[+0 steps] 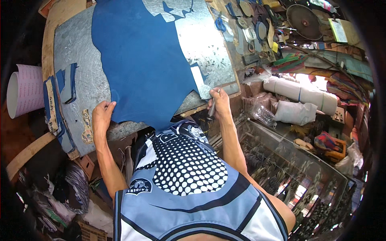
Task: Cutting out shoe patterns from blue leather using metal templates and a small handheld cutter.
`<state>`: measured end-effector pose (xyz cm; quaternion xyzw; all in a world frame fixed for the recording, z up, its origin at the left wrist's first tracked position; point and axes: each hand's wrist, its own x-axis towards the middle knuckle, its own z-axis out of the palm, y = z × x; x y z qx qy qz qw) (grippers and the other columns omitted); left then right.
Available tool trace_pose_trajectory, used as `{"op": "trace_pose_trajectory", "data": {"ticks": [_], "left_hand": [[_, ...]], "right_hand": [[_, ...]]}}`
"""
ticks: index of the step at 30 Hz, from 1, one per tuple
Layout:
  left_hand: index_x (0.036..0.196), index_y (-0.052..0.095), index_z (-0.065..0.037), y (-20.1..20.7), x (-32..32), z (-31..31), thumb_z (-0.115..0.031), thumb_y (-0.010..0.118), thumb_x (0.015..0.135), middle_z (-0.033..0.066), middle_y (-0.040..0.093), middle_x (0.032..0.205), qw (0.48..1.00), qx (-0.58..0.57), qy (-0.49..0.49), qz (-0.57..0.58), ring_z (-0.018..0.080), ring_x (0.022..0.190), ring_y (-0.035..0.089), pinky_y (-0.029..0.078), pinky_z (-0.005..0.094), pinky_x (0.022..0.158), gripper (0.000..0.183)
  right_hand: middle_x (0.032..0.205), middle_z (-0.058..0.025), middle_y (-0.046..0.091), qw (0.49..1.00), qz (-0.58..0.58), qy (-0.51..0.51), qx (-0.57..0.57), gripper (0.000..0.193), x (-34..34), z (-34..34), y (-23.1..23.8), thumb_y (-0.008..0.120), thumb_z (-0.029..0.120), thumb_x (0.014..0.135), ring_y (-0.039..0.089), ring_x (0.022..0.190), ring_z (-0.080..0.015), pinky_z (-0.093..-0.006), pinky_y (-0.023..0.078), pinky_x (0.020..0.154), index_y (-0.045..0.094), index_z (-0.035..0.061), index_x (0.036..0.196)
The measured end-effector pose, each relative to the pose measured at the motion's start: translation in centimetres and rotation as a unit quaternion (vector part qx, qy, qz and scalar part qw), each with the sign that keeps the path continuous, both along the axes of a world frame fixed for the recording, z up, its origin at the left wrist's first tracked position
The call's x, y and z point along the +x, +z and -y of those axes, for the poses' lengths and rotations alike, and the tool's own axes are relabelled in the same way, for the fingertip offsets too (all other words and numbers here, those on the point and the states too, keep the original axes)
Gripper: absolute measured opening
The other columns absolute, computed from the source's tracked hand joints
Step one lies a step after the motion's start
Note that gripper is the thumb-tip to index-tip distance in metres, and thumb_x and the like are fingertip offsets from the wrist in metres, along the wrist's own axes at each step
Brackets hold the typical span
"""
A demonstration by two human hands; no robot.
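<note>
Head view: a broad blue leathery sheet (140,64) is lying across a grey metal worktop (82,96), likely handling soft and floppy (edges suiting a pinch). The left hand (102,115) is resting at its left edge, pinch unclear; the right hand (221,103) is gripping a grey cylindrical tool (211,113).

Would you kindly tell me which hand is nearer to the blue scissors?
Right. The right hand is straight below the blue scissors in the picture; the left hand is farther off, at the lower left edge of the blue sheet.
</note>
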<state>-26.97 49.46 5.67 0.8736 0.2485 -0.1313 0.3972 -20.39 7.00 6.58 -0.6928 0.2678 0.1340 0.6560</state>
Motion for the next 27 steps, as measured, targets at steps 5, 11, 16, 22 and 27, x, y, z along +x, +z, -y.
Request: {"op": "trace_pose_trajectory", "data": {"ticks": [5,11,16,22,27], "left_hand": [[0.091,0.069,0.001,1.8,1.0,0.2,-0.030,0.067,0.089,0.0166,0.069,0.077,0.989,0.131,-0.039,-0.053,0.0321,0.069,0.065,0.049,0.0413,0.067,0.032],[0.099,0.069,0.000,3.1,0.4,6.2,-0.025,0.065,0.089,0.0190,0.067,0.100,0.966,0.180,0.060,0.173,0.0360,0.096,0.062,0.048,0.0440,0.086,0.027],[0.100,0.069,0.000,0.2,2.5,7.6,-0.015,0.065,0.089,0.0174,0.067,0.098,0.944,0.187,0.057,0.266,0.0359,0.092,0.062,0.048,0.0434,0.084,0.019],[0.098,0.069,0.000,1.4,-4.9,-1.5,-0.014,0.066,0.086,0.0182,0.066,0.095,0.902,0.347,0.175,0.189,0.0374,0.092,0.061,0.047,0.0450,0.083,0.018],[0.104,0.069,0.001,0.6,-7.8,-6.1,-0.015,0.068,0.085,0.0203,0.066,0.103,0.898,0.362,0.214,0.125,0.0397,0.099,0.060,0.047,0.0461,0.086,0.025]], "right_hand": [[0.059,-0.0023,0.050,0.998,0.000,-0.046,-0.051,0.020,-0.1,0.7,1.9,0.063,0.015,0.092,0.051,0.044,-0.0133,-0.0272,0.042,0.039,0.052,0.0036,0.103],[0.079,-0.0054,0.063,0.983,-0.003,-0.005,-0.184,0.028,4.6,3.6,1.8,0.072,0.020,0.087,0.058,0.056,-0.0142,-0.0291,0.048,0.053,0.062,0.0017,0.105],[0.076,-0.0025,0.059,0.990,0.019,0.075,-0.116,0.028,10.0,8.6,-1.6,0.069,0.022,0.089,0.049,0.051,-0.0098,-0.0264,0.043,0.044,0.062,0.0012,0.107],[0.077,-0.0031,0.061,0.973,0.004,0.189,-0.135,0.031,12.3,6.4,-0.5,0.065,0.021,0.092,0.047,0.049,-0.0070,-0.0233,0.040,0.042,0.061,-0.0010,0.113],[0.077,-0.0046,0.060,0.958,0.036,0.218,-0.182,0.034,12.4,6.2,-1.8,0.063,0.023,0.093,0.046,0.047,-0.0075,-0.0241,0.039,0.041,0.060,0.0001,0.118]]}}
